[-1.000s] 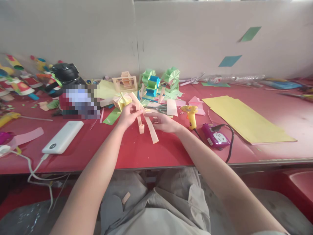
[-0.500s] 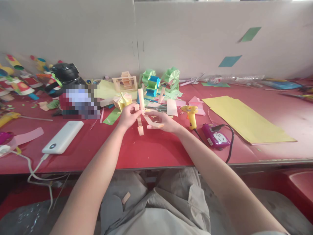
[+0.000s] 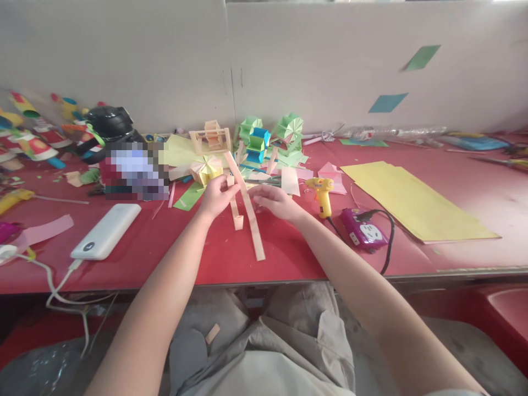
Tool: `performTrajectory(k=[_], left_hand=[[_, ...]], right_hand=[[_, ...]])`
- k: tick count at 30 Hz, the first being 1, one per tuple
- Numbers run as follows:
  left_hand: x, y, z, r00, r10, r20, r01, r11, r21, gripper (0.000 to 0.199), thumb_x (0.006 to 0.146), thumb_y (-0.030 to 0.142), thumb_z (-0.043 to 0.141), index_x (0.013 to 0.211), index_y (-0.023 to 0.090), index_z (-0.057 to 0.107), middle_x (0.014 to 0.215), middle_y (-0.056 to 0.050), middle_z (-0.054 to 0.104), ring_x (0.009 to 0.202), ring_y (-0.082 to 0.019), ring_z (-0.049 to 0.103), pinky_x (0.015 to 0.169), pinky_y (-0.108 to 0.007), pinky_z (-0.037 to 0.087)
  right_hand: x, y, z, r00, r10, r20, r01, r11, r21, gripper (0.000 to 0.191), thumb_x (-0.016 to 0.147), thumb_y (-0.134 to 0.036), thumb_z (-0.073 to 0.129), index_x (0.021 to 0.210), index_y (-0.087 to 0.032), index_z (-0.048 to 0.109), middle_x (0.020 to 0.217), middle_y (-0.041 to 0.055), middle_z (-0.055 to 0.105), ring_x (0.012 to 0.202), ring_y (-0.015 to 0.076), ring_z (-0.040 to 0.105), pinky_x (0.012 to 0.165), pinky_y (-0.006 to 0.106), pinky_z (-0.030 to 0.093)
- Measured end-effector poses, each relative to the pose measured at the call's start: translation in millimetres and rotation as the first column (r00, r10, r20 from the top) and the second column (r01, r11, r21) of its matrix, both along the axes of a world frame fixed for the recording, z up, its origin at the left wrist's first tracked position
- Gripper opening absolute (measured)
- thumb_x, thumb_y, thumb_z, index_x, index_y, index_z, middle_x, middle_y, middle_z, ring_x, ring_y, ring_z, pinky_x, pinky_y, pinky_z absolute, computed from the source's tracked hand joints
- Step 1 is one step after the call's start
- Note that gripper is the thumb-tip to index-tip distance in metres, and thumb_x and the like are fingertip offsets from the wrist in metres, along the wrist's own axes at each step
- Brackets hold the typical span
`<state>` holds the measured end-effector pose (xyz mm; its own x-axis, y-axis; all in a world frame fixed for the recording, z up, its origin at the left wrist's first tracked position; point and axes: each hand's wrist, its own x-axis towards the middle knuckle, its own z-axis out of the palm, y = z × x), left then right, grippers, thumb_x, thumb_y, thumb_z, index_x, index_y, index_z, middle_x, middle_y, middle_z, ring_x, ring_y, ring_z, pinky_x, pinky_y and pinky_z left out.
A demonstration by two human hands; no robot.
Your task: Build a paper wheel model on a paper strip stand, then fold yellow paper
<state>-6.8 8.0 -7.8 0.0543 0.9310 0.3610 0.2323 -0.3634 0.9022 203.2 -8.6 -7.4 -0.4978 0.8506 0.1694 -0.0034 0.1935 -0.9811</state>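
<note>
At the middle of the red table (image 3: 292,256), work appears partway: 1 short paper strip (image 3: 234,205) has bent ends, and 1 long paper strip (image 3: 254,231) runs nearly straight beside it, its shaping apparently left to do; whether the 2 join cannot be told. The left hand (image 3: 215,199) pinches the short paper strip; the right hand (image 3: 277,201) is loosely curled just beside the long paper strip, its grip unclear. Behind, 5 paper wheels (image 3: 258,145) look formed: 2 green, 1 blue and green, 1 yellow, 1 peach within 1 frame (image 3: 227,141). Rightward: 1 glue gun (image 3: 324,197)
</note>
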Motion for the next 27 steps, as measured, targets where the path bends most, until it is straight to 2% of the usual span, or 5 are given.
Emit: performTrajectory(k=[4, 9, 12, 20, 27], left_hand=[[4.1, -5.6, 4.3, 1.0, -0.021, -0.023, 0.021, 1.0, 0.013, 0.02, 0.077, 0.035, 0.072, 0.077, 0.019, 0.06, 0.077, -0.001, 0.067, 0.083, -0.021, 0.068, 0.078, -0.032, 0.053], [11.1, -12.8, 8.5, 0.995, -0.095, -0.021, 0.095, 0.995, 0.002, 0.02, 0.075, 0.034, 0.074, 0.083, 0.019, 0.063, 0.085, -0.004, 0.07, 0.087, -0.022, 0.069, 0.082, -0.034, 0.055], [14.9, -15.8, 9.1, 0.99, -0.141, -0.023, 0.141, 0.99, 0.006, 0.021, 0.073, 0.032, 0.076, 0.084, 0.018, 0.064, 0.092, -0.006, 0.071, 0.09, -0.023, 0.069, 0.084, -0.035, 0.056], [13.5, -16.1, 8.9, 0.974, -0.222, -0.042, 0.221, 0.975, -0.032, 0.026, 0.075, 0.039, 0.077, 0.089, 0.019, 0.068, 0.089, -0.004, 0.07, 0.084, -0.021, 0.067, 0.078, -0.034, 0.057], [12.1, -16.3, 12.5, 0.981, -0.183, -0.063, 0.183, 0.983, 0.001, 0.023, 0.078, 0.039, 0.074, 0.086, 0.019, 0.069, 0.09, -0.004, 0.07, 0.087, -0.021, 0.066, 0.078, -0.032, 0.054]], right_hand=[[-2.4, 1.0, 0.5, 0.991, -0.132, -0.001, 0.132, 0.987, -0.091, 0.03, 0.084, -0.038, 0.073, 0.103, -0.018, 0.062, 0.077, 0.0022, 0.069, 0.067, 0.0136, 0.066, 0.067, 0.031, 0.062], [-6.9, 2.1, -3.1, 0.986, -0.168, 0.01, 0.168, 0.984, -0.065, 0.036, 0.078, -0.048, 0.078, 0.094, -0.018, 0.063, 0.067, -0.0004, 0.064, 0.057, 0.0115, 0.06, 0.056, 0.027, 0.056], [-9.0, 2.2, -4.4, 0.984, -0.175, -0.016, 0.175, 0.984, -0.034, 0.037, 0.077, -0.05, 0.077, 0.09, -0.019, 0.063, 0.068, -0.0007, 0.064, 0.055, 0.0109, 0.058, 0.054, 0.026, 0.054], [-7.6, 0.8, -2.5, 0.984, -0.171, -0.055, 0.171, 0.985, -0.006, 0.038, 0.076, -0.051, 0.076, 0.091, -0.021, 0.06, 0.072, 0.0008, 0.068, 0.067, 0.0166, 0.067, 0.064, 0.032, 0.058], [-8.3, -0.4, -0.7, 0.982, -0.161, -0.099, 0.158, 0.987, -0.043, 0.04, 0.072, -0.049, 0.079, 0.094, -0.022, 0.06, 0.079, 0.0006, 0.069, 0.071, 0.0164, 0.067, 0.065, 0.032, 0.06]])
